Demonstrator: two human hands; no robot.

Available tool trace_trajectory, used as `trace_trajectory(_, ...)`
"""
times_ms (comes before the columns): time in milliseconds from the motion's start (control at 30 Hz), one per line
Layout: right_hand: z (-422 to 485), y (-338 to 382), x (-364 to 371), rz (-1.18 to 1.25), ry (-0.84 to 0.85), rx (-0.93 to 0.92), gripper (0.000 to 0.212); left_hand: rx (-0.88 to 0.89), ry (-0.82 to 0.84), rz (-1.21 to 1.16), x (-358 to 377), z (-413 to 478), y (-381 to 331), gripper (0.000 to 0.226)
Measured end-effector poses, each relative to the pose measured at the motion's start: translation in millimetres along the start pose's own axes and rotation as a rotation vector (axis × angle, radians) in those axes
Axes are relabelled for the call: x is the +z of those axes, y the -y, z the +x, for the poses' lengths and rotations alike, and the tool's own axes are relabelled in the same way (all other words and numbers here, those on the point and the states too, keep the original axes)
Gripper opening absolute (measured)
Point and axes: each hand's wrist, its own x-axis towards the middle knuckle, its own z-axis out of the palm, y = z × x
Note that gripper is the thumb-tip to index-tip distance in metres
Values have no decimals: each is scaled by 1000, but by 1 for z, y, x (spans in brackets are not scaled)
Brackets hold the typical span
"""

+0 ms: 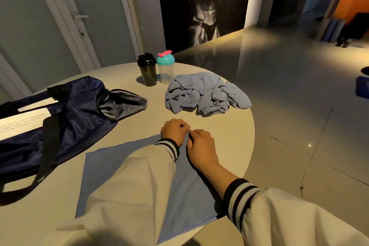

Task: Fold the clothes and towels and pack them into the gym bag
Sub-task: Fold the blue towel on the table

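At far corner of towel (189, 195), left hand (174, 130), right hand (202, 147) pinching

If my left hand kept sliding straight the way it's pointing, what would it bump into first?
Probably the crumpled blue cloth. Your left hand, at the far corner of the flat towel, points away and rightward across bare table toward that heap, though depth is hard to judge.

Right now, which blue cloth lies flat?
The towel under the left hand and right hand; the other cloth lies crumpled by the bottles.
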Motion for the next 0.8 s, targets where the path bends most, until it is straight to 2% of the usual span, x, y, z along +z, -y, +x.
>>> trace_trajectory(133, -1, 1, -1, -63, 32, -20, 40, -74, -44, -255, -7, 4, -3, 9)
trace_trajectory(233, -2, 1, -2, -103, 52, -2, 38, -130, -84, -316, -9, 9, -5, 9)
trace_trajectory(367, -3, 4, -4, -128, 61, 2, 36, -144, -45, -335, -7, 13, -3, 13)
trace_trajectory(500, -3, 5, -6, -118, 75, 19, 35, -108, -84, -240, -4, 12, 0, 24)
trace_trajectory(600, -5, 6, -8, -151, 92, 7, 39, -22, -11, -152, -4, 12, 4, 32)
trace_trajectory(700, -6, 6, -9, -174, 102, 2, 44, 8, 84, -33, -7, 10, 9, 24)
trace_trajectory(800, -6, 7, -8, -186, 109, 10, 46, 35, 101, 14, -10, 5, 10, 18)
